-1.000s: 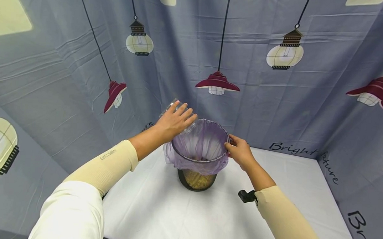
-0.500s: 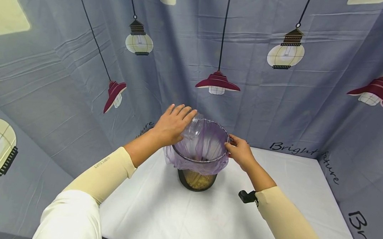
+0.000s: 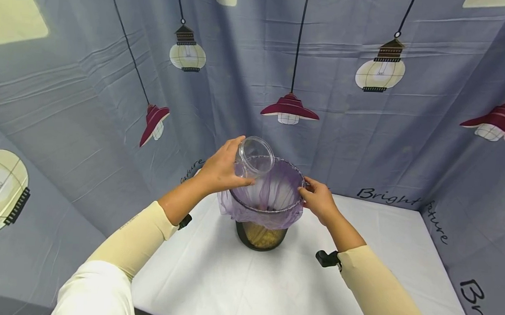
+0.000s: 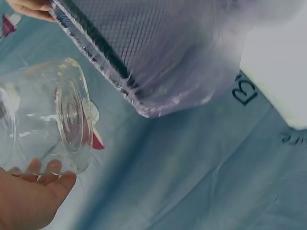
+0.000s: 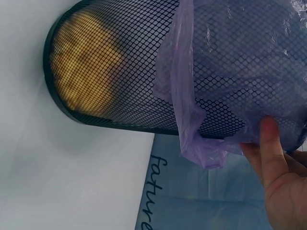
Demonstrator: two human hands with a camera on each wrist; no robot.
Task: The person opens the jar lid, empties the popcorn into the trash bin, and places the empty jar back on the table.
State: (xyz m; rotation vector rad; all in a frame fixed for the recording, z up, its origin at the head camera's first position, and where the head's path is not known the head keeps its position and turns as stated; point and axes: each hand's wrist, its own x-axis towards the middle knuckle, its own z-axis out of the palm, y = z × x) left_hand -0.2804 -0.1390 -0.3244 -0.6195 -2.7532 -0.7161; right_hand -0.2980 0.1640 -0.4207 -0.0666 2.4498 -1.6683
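Note:
My left hand (image 3: 222,168) grips a clear jar (image 3: 256,156) and holds it tilted over the left side of the bin's mouth. In the left wrist view, the fingers (image 4: 53,167) curl round the jar (image 4: 36,115), which looks hollow apart from small yellowish specks near one round end. A dark wire-mesh bin (image 3: 240,232) stands upright, lined with a purple plastic bag (image 3: 271,219) folded over its rim. On the bin's right, my right hand (image 3: 318,200) pinches the rim and bag between thumb and fingers. Yellow material (image 5: 86,62) shows through the mesh at the bottom.
The bin rests on a white-covered table (image 3: 238,288). Close behind hangs a blue-grey curtain (image 3: 329,146) printed with lamps and lettering. A black wrist mount (image 3: 327,258) sticks out from the right sleeve.
My left hand has turned the jar over the bin's mouth, and its round end now faces the head camera. The right hand keeps its hold on the rim.

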